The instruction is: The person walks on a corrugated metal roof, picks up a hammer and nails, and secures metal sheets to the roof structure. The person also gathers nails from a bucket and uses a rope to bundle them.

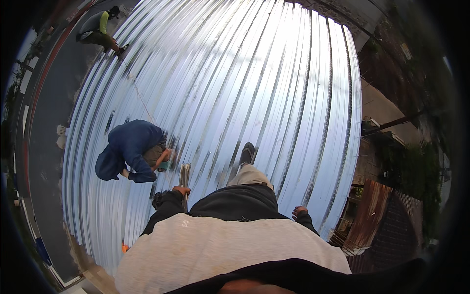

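Because the ribbed metal sheeting (254,112) spreads broad and glossy underfoot, the wearer would do well to set each foot down flat and find balance before shifting weight. A co-worker in a blue hooded top (134,142) crouches ahead and to the left, while a second co-worker (95,28) bends at the sheeting's far left edge; both deserve a wide berth. The bundle of thin strips (184,174) stands in the wearer's left hand (181,190), whose fingers are wrapped around it; a firm hold should stop it fanning out. The right hand (299,212) hangs apart, fingers loosely bent on nothing visible, useful for balance. A thin line (141,99), apparently running between the co-workers, is best not snagged.

Glare washes out the far sheeting. The wearer's grey shirt (225,250) hides much below, and only one dark shoe (247,154) shows. The bundle's near end disappears by the shirt, and its material cannot be told.
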Tool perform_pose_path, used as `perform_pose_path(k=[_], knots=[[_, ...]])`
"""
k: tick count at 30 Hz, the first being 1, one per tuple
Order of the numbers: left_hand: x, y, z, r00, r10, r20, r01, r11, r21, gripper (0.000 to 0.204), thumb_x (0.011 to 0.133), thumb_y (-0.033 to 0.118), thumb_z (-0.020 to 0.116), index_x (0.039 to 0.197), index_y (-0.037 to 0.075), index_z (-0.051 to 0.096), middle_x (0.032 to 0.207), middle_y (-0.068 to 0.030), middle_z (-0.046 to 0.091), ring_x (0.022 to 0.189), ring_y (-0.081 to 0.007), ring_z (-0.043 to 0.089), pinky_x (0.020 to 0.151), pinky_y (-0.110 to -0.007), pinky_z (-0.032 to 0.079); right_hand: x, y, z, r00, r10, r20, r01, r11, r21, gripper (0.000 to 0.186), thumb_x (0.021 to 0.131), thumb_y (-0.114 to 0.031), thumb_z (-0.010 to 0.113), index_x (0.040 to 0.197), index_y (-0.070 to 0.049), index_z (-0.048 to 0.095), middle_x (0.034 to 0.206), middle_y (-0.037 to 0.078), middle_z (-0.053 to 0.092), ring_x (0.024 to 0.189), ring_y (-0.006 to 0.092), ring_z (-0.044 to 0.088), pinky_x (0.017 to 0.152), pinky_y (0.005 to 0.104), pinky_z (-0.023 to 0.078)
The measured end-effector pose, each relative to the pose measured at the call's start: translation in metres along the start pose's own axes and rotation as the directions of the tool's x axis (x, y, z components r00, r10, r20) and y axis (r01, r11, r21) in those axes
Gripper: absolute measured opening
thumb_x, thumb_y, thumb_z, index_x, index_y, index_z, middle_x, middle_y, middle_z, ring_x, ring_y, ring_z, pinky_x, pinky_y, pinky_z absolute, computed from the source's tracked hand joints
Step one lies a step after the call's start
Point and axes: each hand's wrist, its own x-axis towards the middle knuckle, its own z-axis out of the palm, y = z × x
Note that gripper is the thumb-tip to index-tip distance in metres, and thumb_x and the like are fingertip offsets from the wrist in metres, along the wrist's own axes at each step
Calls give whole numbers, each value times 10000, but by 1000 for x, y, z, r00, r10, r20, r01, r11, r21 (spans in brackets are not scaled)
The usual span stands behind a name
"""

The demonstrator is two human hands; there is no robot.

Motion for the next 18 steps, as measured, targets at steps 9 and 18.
perform_pose_path(k=[9, 18], knots=[[49, 138, -110, 1000, 12, 8, -12, 999, 33, 253, 766, 395, 534, 883, 223, 680, 859, -99, 656, 800, -264, 629, 718, -363, 483, -31, -370, 195, 877, -393, 276, 438, 890, -125, 202, 885, -137, 499, 1052, -60, 583, 907, 65, 628, 765, 213, 611, 624, 412, 479], [173, 304, -303, 946, -279, -162, 146, 818, -557, 234, 706, 318, 606, 808, 117, 673, 767, -122, 651, 694, -255, 634, 635, -364, 498, -88, -654, 381, 785, -454, 421, 530, 844, -79, 245, 888, -142, 494, 1102, -53, 575, 1024, 101, 625, 873, 239, 615, 731, 433, 495]])
